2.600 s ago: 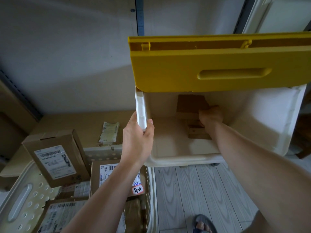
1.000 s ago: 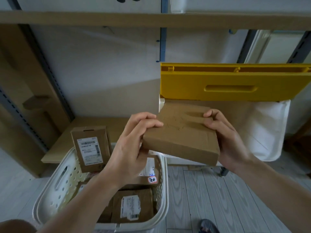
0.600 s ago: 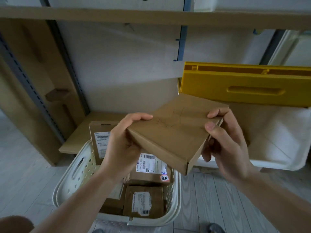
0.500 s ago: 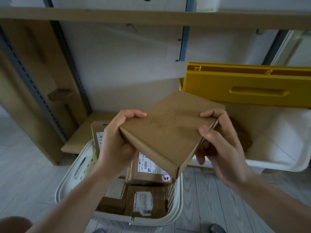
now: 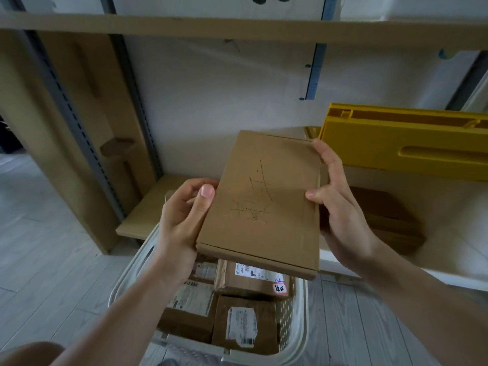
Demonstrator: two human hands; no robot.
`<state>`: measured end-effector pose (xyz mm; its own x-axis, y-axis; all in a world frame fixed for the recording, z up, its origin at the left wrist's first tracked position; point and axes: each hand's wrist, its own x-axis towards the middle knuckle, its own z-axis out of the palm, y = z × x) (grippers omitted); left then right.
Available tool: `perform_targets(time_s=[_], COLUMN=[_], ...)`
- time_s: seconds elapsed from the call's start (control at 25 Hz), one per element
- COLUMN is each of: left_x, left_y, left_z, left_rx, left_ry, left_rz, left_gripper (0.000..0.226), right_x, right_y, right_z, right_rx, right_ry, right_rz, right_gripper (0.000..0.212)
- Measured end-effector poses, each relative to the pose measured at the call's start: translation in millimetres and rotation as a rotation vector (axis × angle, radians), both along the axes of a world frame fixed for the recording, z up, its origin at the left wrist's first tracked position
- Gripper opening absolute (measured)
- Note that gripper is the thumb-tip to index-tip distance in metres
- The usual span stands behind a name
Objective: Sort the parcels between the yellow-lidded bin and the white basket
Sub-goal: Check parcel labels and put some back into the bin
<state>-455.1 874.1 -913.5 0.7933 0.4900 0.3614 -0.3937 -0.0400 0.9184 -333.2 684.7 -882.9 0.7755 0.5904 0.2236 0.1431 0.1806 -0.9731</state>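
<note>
Head view: flat brown parcel (image 5: 264, 204) held over white basket (image 5: 298, 326), left hand (image 5: 182, 220) and right hand (image 5: 340, 207) curled closed on opposite edges. Handwritten mark best read first, then parcel lowered level onto labelled parcels (image 5: 237, 313). Yellow-lidded bin (image 5: 406, 143) open at right.

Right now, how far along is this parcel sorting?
Several labelled parcels already lie in the white basket. In hand: both hands, left and right, hold a flat brown parcel above it. Left: at least one more box sits in the yellow-lidded bin.
</note>
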Motion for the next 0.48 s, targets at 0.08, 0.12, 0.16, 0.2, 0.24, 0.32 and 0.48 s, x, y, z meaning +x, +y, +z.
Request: perform_targets(time_s=[0.08,0.12,0.16,0.2,0.24,0.32,0.48], left_x=[-0.8,-0.7,-0.3,0.1,0.5,0.7,-1.1], left_y=[4.2,7.1,10.1,13.1,15.9,23.7,50.7], left_z=[1.0,0.0,-1.9,-3.4,-3.6,-2.8,1.9], left_rx=[-0.017,-0.010,-0.006,-0.019,-0.061,-0.193,-0.206], left_ry=[0.008,0.021,0.036,0.046,0.045,0.034,0.059], left_rz=[-0.037,-0.047,-0.063,-0.087,-0.112,-0.158,-0.260], left_gripper=[0.027,0.031,0.037,0.042,0.045,0.047,0.055], right_x=[6.6,10.8,14.5,17.4,20.1,24.2,33.1], right_y=[9.4,14.3,18.9,23.7,28.7,38.7,54.8], right_z=[0.5,0.3,-0.4,-1.0,-2.6,-5.3,-4.1], right_rx=[0.026,0.032,0.037,0.040,0.038,0.025,-0.003], right_ry=[0.050,0.071,0.086,0.099,0.116,0.160,0.213], right_rz=[-0.015,-0.033,-0.046,-0.052,-0.053,-0.029,-0.010], right_gripper=[0.084,0.088,0.088,0.085,0.082,0.081,0.068])
